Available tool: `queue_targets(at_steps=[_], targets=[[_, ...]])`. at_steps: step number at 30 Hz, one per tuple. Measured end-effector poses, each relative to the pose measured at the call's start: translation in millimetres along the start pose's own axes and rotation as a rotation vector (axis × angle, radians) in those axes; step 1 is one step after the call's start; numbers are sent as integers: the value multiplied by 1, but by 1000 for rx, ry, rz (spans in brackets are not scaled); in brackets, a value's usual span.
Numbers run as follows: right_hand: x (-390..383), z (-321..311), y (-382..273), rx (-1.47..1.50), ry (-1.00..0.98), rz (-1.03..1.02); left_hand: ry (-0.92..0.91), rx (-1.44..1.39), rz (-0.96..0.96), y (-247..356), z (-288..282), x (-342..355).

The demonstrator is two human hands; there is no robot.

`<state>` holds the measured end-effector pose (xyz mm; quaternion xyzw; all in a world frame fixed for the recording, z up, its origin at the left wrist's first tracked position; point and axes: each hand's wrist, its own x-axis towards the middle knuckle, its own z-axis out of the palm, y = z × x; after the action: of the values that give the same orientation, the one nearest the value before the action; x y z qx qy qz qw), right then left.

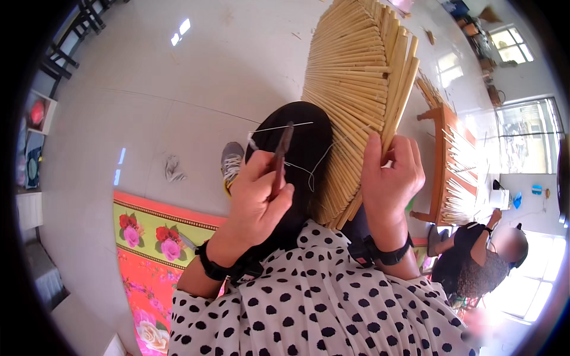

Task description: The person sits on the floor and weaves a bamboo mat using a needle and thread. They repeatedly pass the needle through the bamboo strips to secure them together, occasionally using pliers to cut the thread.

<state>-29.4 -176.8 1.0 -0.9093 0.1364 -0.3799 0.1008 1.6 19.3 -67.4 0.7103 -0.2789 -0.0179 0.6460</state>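
Note:
My left hand (256,199) is closed around dark-jawed pliers (282,148). A thin needle (270,129) lies across the tips of their jaws, over my black-clad knee. White thread (314,169) loops from beside the pliers toward a fan-shaped piece of pale stalks (350,89). This piece leans against my right leg, its stalks packed side by side and spreading away from me. My right hand (393,178) is closed at its right edge, thumb and fingers pinched around the outer stalks. Whether thread is also in that pinch is hidden.
A floral mat (166,222) spreads at lower left, with a crumpled scrap (173,168) on the tiled floor beyond it. To the right, a wooden bench (438,160) holds several loose stalks. Near it sits another person (475,261). Dark chairs (65,53) line the far left.

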Motion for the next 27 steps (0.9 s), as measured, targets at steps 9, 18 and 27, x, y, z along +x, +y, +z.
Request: queue_targets(at_steps=[9, 18, 27], targets=[[5, -27, -16, 253, -88, -354, -145, -116, 53, 28, 5, 1], [8, -25, -11, 406, -99, -512, -151, 0, -1, -12, -25, -38], [-2, -48, 22, 542, -289, -723, -174, 905, -1071, -280, -113, -267]])
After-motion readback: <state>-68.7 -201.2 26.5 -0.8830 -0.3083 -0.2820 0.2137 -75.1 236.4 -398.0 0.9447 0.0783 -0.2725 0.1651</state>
